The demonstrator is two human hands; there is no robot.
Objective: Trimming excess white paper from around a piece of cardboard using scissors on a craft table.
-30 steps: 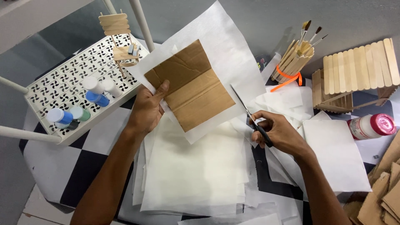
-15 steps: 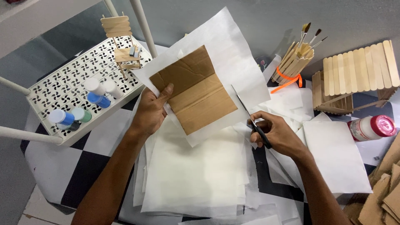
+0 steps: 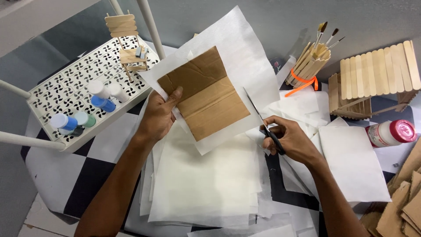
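Left hand (image 3: 160, 116) pinches cardboard piece (image 3: 204, 98) against white paper sheet (image 3: 239, 52), raised off the table for cutting. Right hand (image 3: 287, 140) closed around scissors (image 3: 263, 120), blades near sheet's edge.

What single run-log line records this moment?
left hand: holds cardboard piece on white paper | right hand: grips scissors

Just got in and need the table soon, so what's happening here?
A person sits at a craft table. The left hand holds up a brown cardboard piece laid against a sheet of white paper. The right hand has scissors in its grip, blades pointing at the paper's edge. More white sheets lie underneath; a jar of brushes and a stick-built house stand behind.
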